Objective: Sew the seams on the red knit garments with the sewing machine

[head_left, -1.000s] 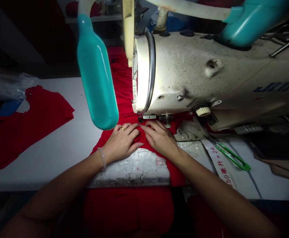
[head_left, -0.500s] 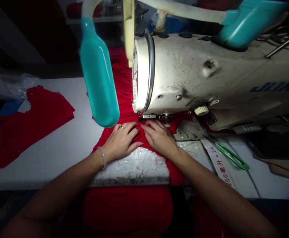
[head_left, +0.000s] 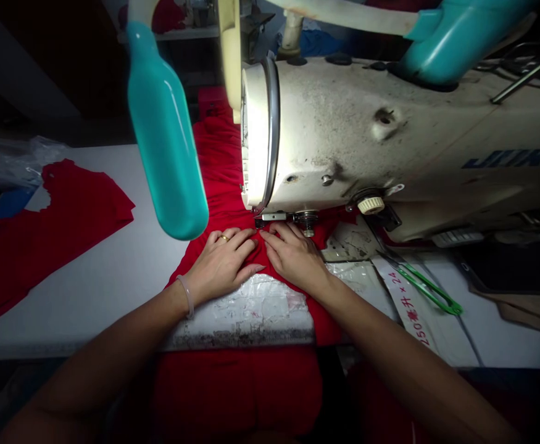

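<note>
My left hand [head_left: 221, 262] lies flat on the red knit fabric [head_left: 223, 185], with a ring on one finger and a pale bangle at the wrist. My right hand [head_left: 292, 256] rests on the same cloth, its fingertips close to the left hand's and to the presser foot [head_left: 270, 217] of the Juki sewing machine [head_left: 366, 135]. A raised fold of cloth runs between my hands. The needle area is hidden under the machine head. More red cloth hangs over the table's front edge.
A teal lamp [head_left: 165, 135] hangs left of the machine head. On the white table [head_left: 112, 290] lie a red cut fabric piece [head_left: 61, 228], green-handled thread snips [head_left: 429, 291] and a taped plastic sheet [head_left: 246, 308]. Clear plastic bags sit at far left.
The whole scene has shifted slightly left and up in view. My hands stay flat on the cloth near the presser foot, with no clear change in hold.
</note>
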`<state>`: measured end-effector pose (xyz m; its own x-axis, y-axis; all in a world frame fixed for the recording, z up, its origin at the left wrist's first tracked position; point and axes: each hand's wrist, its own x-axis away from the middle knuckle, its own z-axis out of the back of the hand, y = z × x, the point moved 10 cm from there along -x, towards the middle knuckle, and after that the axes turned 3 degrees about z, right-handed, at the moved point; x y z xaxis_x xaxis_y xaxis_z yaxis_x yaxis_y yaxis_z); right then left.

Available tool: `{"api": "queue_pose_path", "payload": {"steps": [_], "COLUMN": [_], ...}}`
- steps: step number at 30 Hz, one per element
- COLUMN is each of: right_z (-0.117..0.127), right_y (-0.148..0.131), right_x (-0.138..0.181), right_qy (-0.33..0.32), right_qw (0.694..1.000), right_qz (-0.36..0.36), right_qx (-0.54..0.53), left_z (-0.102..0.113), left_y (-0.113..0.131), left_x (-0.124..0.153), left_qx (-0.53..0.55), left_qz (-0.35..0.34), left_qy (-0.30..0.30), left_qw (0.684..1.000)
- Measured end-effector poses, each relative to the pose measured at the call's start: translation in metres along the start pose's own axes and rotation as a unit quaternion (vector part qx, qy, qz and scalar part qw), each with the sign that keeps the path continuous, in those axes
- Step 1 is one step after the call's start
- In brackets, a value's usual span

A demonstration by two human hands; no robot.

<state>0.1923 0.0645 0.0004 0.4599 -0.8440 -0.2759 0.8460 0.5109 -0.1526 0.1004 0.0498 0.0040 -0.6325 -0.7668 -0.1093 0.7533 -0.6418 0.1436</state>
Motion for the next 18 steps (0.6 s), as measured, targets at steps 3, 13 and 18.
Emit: {"api": "queue_pose_path", "payload": {"steps": [3,13,18], "right_z": [0.0007,0.0013,0.0014], "right_y": [-0.0007,-0.0003,0.0], "right_x": [0.0004,0.001,0.0012], "right_qy": [-0.003,-0.001,0.001], "right_qw": [1.0,1.0,1.0], "right_qz": [-0.002,-0.005,-0.004], "right_qx": [-0.002,-0.004,-0.01], "left_z": [0.0,-0.0004,0.0002], "left_y": [0.0004,-0.0011,-0.0014], "left_x": [-0.0001,-0.0014,-0.0014], "left_qx": [0.0,0.02,0.027], "left_qz": [0.0,0.011,0.009], "left_qy": [-0.003,-0.013,-0.006], "left_qw": [1.0,1.0,1.0]}}
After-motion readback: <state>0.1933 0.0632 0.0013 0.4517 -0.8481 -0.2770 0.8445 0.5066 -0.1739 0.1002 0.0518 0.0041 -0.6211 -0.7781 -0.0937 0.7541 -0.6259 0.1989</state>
